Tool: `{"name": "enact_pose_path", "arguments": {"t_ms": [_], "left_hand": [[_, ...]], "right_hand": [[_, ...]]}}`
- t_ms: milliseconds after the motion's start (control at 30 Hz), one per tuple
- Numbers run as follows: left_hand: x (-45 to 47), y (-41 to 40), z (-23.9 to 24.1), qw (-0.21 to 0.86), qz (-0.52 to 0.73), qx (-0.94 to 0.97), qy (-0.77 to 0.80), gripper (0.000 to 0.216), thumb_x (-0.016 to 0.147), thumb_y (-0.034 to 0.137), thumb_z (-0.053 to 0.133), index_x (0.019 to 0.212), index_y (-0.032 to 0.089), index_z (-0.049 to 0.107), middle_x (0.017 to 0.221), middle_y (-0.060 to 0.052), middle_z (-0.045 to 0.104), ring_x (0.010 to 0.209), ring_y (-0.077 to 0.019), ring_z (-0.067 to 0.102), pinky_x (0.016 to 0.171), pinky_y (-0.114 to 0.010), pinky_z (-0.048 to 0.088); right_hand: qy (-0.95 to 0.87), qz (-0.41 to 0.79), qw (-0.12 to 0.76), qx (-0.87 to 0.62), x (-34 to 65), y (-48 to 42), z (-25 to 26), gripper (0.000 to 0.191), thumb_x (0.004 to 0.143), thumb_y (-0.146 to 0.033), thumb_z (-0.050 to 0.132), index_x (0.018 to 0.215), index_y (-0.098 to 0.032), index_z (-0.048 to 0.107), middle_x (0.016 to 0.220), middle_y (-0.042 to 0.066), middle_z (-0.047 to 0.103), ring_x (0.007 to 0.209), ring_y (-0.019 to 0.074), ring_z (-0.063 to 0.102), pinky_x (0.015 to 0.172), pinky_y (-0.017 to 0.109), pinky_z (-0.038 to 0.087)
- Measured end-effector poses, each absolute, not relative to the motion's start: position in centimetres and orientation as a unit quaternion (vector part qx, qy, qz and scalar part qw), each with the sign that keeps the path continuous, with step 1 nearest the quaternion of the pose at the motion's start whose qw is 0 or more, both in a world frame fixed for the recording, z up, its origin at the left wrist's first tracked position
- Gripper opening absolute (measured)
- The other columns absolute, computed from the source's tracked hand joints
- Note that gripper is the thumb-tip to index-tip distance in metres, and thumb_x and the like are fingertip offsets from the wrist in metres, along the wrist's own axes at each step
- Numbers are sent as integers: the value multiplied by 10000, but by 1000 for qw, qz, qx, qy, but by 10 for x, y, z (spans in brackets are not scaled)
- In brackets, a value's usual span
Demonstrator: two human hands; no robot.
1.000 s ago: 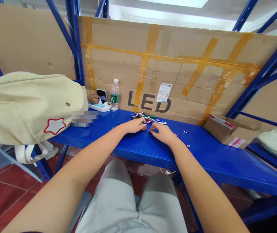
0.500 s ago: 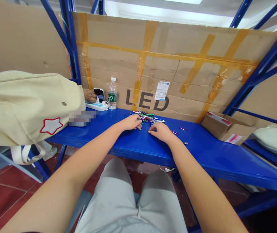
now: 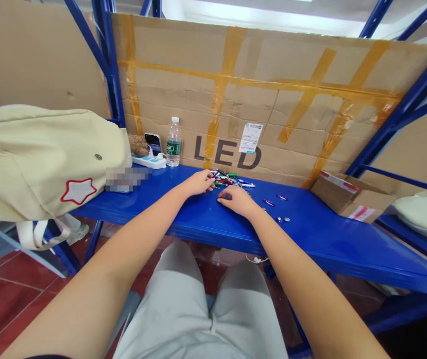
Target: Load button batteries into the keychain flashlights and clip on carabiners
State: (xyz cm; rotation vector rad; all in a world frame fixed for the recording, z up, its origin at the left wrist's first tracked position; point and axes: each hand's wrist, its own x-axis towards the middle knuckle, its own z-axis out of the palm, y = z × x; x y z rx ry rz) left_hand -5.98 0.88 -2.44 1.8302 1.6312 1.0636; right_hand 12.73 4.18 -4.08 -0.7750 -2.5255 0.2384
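My left hand (image 3: 200,182) is curling beside the pens (image 3: 233,178), my right hand (image 3: 236,199) bending nearby; I'm unable to tell either's grip.

One camera sits on the person's head and looks forward and down, over the two bare arms (image 3: 138,234) and the legs (image 3: 183,294). The left hand (image 3: 201,182) and right hand (image 3: 236,200) show near the middle, a little way off, so they look small. The view is wide: a big cardboard sheet (image 3: 176,94) stands straight ahead behind the blue surface (image 3: 311,244), with a cream bag (image 3: 37,154) at the left edge and red floor (image 3: 0,304) low down.
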Motion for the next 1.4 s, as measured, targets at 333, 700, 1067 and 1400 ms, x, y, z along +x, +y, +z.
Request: {"name": "enact_pose_path", "arguments": {"t_ms": [333, 700, 1067, 1400], "left_hand": [[-73, 8, -23, 129, 291, 749, 582, 133, 815, 280, 606, 893, 172, 613, 949, -61, 719, 909, -213, 650, 823, -306, 484], [-69, 8, -24, 128, 292, 802, 506, 217, 756, 330, 667, 897, 168, 637, 878, -32, 715, 844, -190, 646, 758, -283, 487], [-67, 7, -24, 154, 322, 807, 470, 220, 740, 302, 676, 907, 160, 657, 888, -32, 719, 855, -185, 655, 783, -285, 506], [-68, 8, -25, 156, 334, 808, 460, 209, 738, 280, 690, 902, 154, 658, 899, -41, 724, 843, -185, 662, 768, -287, 510]], "right_hand": [[-914, 112, 261, -290, 133, 41, -38, 58, 781, -202, 677, 809, -186, 725, 831, 32, 701, 760, 159, 600, 750, 293, 465], [-836, 139, 421, -323, 140, 39, -31, 199, 815, -322, 621, 942, -198, 709, 881, 44, 679, 707, 148, 567, 700, 299, 485], [-840, 184, 429, -277, 139, 38, -33, 239, 795, -372, 628, 930, -195, 715, 857, 41, 659, 628, 123, 515, 646, 284, 471], [-833, 206, 426, -286, 136, 38, -34, 273, 773, -340, 648, 991, -184, 697, 804, 21, 660, 624, 126, 526, 640, 278, 458]]}}
